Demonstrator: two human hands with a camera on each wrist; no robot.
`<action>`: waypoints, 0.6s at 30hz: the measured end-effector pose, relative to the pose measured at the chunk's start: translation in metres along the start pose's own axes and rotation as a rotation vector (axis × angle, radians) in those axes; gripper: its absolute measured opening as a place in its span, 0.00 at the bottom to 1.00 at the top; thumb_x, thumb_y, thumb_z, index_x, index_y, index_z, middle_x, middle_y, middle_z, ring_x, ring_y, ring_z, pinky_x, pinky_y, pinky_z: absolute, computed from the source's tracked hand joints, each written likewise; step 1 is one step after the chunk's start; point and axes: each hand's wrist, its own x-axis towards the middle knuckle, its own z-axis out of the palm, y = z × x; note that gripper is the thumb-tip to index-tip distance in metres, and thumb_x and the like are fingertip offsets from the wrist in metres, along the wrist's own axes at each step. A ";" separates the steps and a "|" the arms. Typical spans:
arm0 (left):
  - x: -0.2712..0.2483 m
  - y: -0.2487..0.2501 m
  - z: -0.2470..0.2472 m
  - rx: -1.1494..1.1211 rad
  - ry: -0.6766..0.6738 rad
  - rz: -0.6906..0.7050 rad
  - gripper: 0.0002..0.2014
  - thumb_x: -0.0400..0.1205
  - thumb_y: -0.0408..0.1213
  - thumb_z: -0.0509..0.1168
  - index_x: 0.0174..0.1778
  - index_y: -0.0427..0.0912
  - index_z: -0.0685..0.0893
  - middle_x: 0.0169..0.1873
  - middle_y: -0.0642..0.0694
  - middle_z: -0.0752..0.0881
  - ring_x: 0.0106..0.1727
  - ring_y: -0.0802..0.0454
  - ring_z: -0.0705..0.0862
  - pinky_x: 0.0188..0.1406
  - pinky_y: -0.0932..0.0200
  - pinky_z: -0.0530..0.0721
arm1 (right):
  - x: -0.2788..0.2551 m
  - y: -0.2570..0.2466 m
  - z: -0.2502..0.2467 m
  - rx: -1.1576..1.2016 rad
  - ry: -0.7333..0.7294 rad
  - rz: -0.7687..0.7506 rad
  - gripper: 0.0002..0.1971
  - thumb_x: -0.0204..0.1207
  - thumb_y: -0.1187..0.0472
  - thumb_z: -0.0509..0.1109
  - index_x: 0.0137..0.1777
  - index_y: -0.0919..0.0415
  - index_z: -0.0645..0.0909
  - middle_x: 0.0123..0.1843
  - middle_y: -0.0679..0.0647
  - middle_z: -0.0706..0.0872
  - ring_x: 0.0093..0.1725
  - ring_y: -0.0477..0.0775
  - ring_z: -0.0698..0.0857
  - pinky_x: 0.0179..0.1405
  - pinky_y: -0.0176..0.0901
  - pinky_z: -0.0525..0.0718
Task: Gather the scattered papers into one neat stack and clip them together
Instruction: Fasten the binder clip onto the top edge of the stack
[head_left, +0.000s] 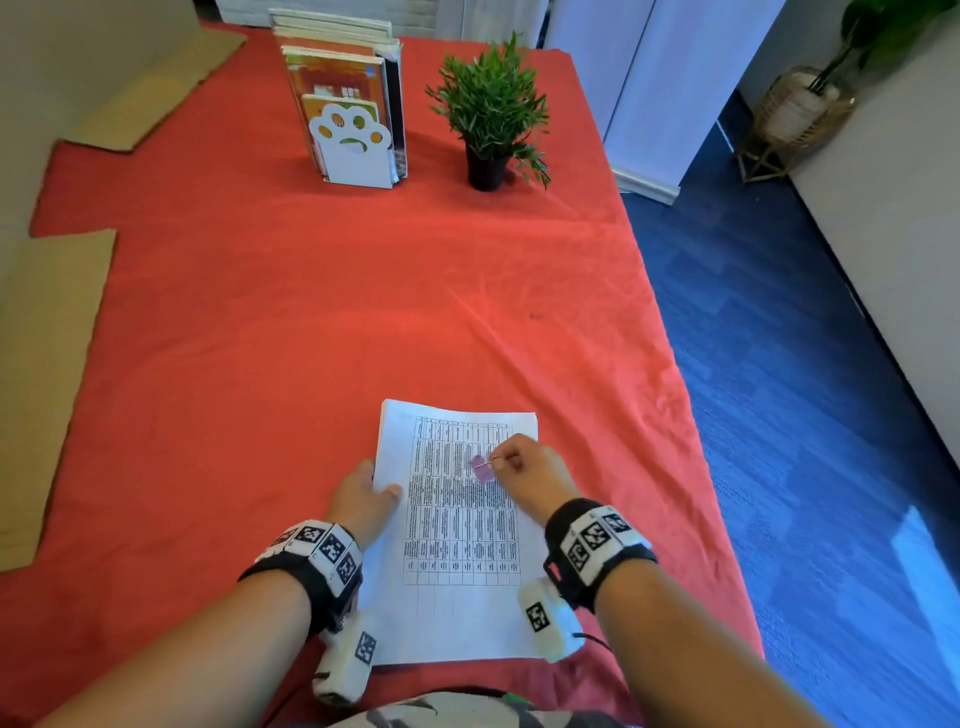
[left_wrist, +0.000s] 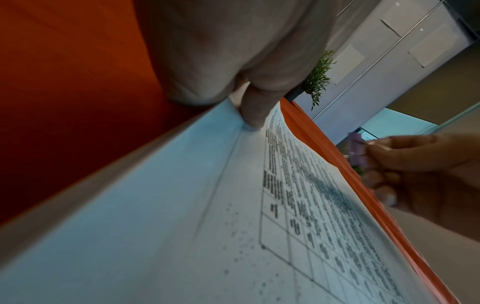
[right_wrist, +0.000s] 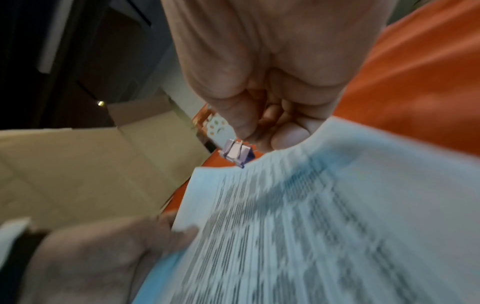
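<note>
While the left hand (head_left: 363, 493) is pinching the stack's (head_left: 457, 540) left edge near the table's (head_left: 260, 312) near side, the right hand (head_left: 530, 467) is holding the clip (head_left: 480, 467) by its wire handles above it; I judge a loose grip could be dropping the clip or shifting sheets.

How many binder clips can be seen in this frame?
1. A purple binder clip is pinched by the right hand above the paper stack, which the left hand holds at its left edge. Others could be hidden.

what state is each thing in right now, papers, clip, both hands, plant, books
papers: one stack, flat on the cloth, unclipped
binder clip: pinched, above the papers
left hand: grips the stack's left edge
right hand: pinches the clip's handles
potted plant: upright
books: upright in bookend
</note>
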 end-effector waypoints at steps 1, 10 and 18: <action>0.000 0.000 0.000 0.006 -0.001 -0.003 0.12 0.82 0.31 0.63 0.61 0.39 0.77 0.55 0.41 0.85 0.57 0.41 0.84 0.59 0.48 0.82 | 0.000 -0.001 0.009 -0.006 -0.042 -0.012 0.05 0.79 0.62 0.65 0.43 0.56 0.80 0.30 0.43 0.81 0.26 0.40 0.75 0.22 0.27 0.74; 0.021 0.036 -0.017 0.224 -0.062 -0.029 0.15 0.78 0.34 0.63 0.58 0.42 0.69 0.49 0.44 0.83 0.47 0.47 0.83 0.41 0.53 0.83 | 0.001 0.005 0.022 0.003 -0.113 -0.003 0.06 0.82 0.60 0.63 0.45 0.59 0.79 0.32 0.44 0.80 0.23 0.35 0.76 0.22 0.23 0.72; 0.065 0.093 -0.012 0.749 -0.093 0.297 0.20 0.81 0.45 0.63 0.70 0.47 0.75 0.68 0.46 0.81 0.66 0.45 0.80 0.62 0.53 0.75 | 0.006 0.012 0.029 0.024 -0.096 0.023 0.06 0.80 0.59 0.63 0.43 0.57 0.80 0.42 0.50 0.87 0.34 0.43 0.79 0.32 0.36 0.78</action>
